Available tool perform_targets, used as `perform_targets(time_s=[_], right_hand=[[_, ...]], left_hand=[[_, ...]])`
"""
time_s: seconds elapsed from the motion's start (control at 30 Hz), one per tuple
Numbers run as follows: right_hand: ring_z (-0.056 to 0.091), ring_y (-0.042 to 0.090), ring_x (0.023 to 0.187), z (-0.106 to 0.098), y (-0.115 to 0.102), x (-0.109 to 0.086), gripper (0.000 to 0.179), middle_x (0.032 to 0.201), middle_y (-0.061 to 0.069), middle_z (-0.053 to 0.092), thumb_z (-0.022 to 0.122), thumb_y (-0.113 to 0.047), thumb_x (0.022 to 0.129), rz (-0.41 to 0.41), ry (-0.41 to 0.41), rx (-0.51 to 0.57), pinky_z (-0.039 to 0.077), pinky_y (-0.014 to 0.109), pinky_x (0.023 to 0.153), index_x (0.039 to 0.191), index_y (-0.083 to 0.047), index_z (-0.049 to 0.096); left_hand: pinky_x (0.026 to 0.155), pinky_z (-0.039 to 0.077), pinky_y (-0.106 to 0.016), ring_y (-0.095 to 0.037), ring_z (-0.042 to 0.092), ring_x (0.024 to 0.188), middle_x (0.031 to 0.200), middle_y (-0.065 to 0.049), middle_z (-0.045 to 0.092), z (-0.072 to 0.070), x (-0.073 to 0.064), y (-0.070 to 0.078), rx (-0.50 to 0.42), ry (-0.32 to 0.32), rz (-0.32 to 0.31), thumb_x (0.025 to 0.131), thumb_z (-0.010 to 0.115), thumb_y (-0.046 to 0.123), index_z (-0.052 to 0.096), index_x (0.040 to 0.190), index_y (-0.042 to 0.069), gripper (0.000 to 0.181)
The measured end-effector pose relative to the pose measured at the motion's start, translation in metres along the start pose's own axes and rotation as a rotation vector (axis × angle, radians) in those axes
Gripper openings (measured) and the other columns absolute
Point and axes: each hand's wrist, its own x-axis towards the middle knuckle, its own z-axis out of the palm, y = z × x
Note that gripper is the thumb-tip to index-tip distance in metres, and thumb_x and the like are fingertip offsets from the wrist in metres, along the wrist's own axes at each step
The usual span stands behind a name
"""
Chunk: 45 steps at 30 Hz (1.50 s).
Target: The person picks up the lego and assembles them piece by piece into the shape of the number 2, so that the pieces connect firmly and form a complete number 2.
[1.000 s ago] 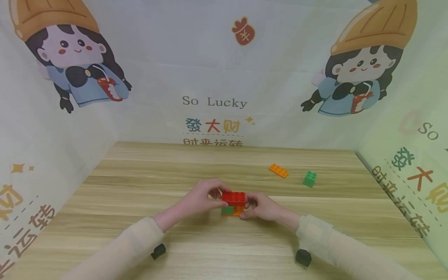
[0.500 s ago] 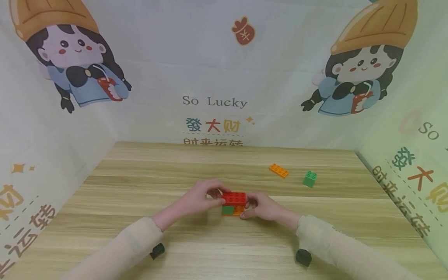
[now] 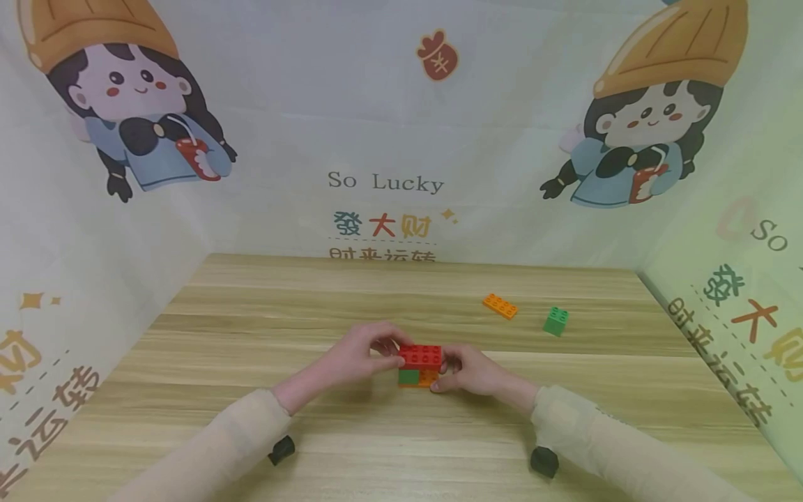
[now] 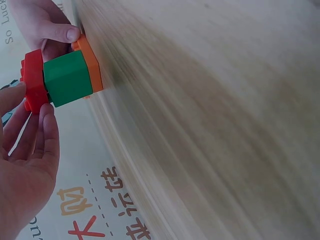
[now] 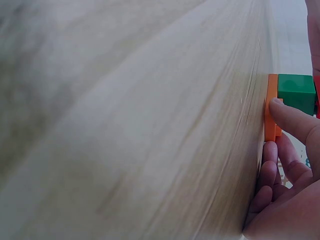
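A small stack of toy building bricks stands on the table between both hands. At its bottom lies an orange studded plate (image 5: 270, 115), with a green brick (image 4: 67, 78) on the plate's left part. On top sits a red brick (image 3: 420, 356), which overhangs the plate's bare right studs. My left hand (image 3: 370, 352) pinches the red brick at its left end, thumb in front and fingers behind. My right hand (image 3: 469, 371) grips the right end of the orange plate, its thumb on the near edge.
Behind the stack to the right lie a second orange plate (image 3: 500, 306) and another green brick (image 3: 555, 321). Below the sleeves, a black object (image 3: 282, 450) shows at the left and a similar black object (image 3: 544, 461) at the right. Printed cloth (image 3: 282, 139) walls the table (image 3: 263, 300) in.
The left thumb has shifted slightly left on the red brick's front, uncovering more of it and the green brick. The right hand and the stack have stayed nearly in place.
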Motion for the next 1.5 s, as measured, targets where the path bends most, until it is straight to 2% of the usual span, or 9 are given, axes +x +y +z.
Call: perform_targets(time_s=[0.43, 0.73, 1.07, 1.5], right_hand=[[0.044, 0.014, 0.074, 0.0007, -0.0027, -0.0005, 0.033, 0.088, 0.004, 0.059, 0.08, -0.014, 0.079, 0.005, 0.006, -0.01, 0.034, 0.02, 0.063, 0.107, -0.003, 0.067], [0.045, 0.013, 0.075, 0.0003, -0.0047, -0.0015, 0.034, 0.09, 0.007, 0.06, 0.08, -0.013, 0.08, 0.011, 0.001, -0.002, 0.035, 0.02, 0.064, 0.11, -0.002, 0.067], [0.045, 0.013, 0.074, 0.0004, -0.0029, -0.0001, 0.036, 0.088, 0.004, 0.059, 0.08, -0.014, 0.079, 0.011, 0.005, -0.005, 0.035, 0.02, 0.063, 0.11, -0.003, 0.067], [0.045, 0.016, 0.077, -0.0005, -0.0032, -0.0007, 0.036, 0.091, 0.005, 0.06, 0.081, -0.014, 0.079, 0.022, 0.0, -0.005, 0.035, 0.021, 0.065, 0.112, -0.005, 0.067]], left_hand=[[0.083, 0.056, -0.019, -0.01, 0.066, 0.092, 0.112, -0.007, 0.072, -0.0025, 0.0, 0.0017, -0.005, -0.009, -0.047, 0.087, 0.073, 0.009, 0.07, 0.115, 0.008, 0.028], [0.082, 0.056, -0.019, -0.01, 0.066, 0.091, 0.111, -0.008, 0.073, -0.0025, 0.0014, -0.0005, -0.013, -0.014, -0.052, 0.087, 0.074, 0.009, 0.07, 0.114, 0.007, 0.028], [0.084, 0.057, -0.023, -0.011, 0.067, 0.091, 0.11, -0.009, 0.073, -0.0061, 0.0022, 0.0017, -0.025, -0.037, -0.061, 0.088, 0.073, 0.01, 0.071, 0.113, 0.006, 0.026], [0.083, 0.055, -0.019, -0.008, 0.066, 0.09, 0.106, -0.004, 0.074, -0.0081, 0.0053, 0.0011, -0.022, -0.059, -0.105, 0.087, 0.074, 0.013, 0.072, 0.112, 0.01, 0.025]])
